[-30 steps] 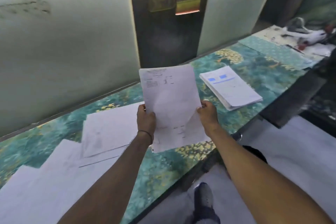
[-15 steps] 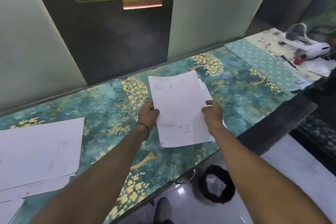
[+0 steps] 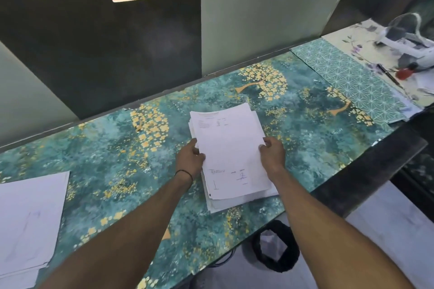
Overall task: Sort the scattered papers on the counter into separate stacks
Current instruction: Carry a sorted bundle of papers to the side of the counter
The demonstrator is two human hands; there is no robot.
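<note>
Papers first: the top sheet (image 3: pixel 229 148) we're holding now looks to rest flat on the stack (image 3: pixel 223 206) near the middle of the tabletop (image 3: pixel 105 148), close to its front edge, w/ a printed header at the far end & a scribble near us. A sec ago we had that sheet lifted & tilted up toward us, clear of the surface. Half a sec ago it was coming down over the stack. Now it's down, roughly squared but a bit skewed, since lower sheets peek out along the L side, the bottom & the far R corner. Left grip (image 3: pixel 190 158) pinches the sheet's L edge, thumb on top; right grip (image 3: pixel 272 153) pinches the R edge, so neither has let go yet. Our view has also swung right, so the loose papers (image 3: pixel 28 213) sit well apart at the L edge of frame. What it means, imo: this sheet has found its pile, so one more item is sorted, & all it needs is a small nudge to align, then release. More remains at L, so the task looks partway at best. Risk: dragging the sheet on release & fanning the pile toward the front edge, below which a bin (image 3: pixel 276 245) stands on the floor.
</note>
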